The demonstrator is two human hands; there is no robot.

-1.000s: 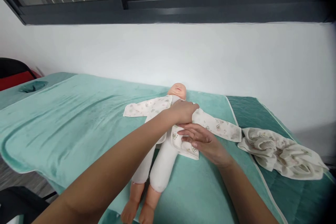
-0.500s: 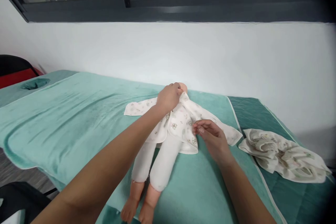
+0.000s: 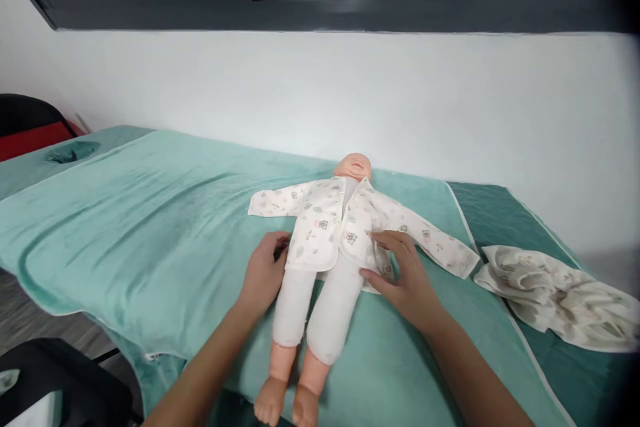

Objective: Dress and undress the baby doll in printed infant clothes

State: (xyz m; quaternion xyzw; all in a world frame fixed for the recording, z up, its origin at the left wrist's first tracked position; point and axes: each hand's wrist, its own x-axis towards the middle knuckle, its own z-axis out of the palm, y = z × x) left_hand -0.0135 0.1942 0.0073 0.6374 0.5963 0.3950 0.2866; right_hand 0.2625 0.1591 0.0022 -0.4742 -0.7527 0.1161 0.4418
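A baby doll (image 3: 356, 165) lies on its back with its head toward the wall and its bare feet toward me. It wears white leggings (image 3: 327, 310) and a white printed baby jacket (image 3: 315, 227), whose fronts meet at the chest and part below. Both sleeves stretch out sideways. My left hand (image 3: 265, 270) is beside the jacket's left edge, fingers bent, thumb apart from them, tips partly hidden. On the jacket's right front rests my right hand (image 3: 403, 273), its thumb and fingers spread and touching the cloth near the hem.
A green padded bed (image 3: 150, 233) carries the doll. A crumpled white printed cloth (image 3: 560, 297) lies at the right, close to the sleeve end. Behind the bed runs a white wall (image 3: 300, 93) under a barred window. A black chair (image 3: 65, 380) stands at lower left.
My left hand has moved from the doll's neck down to its left side, uncovering the head and chest. The jacket's left front now lies flatter. My right hand's fingers have spread.
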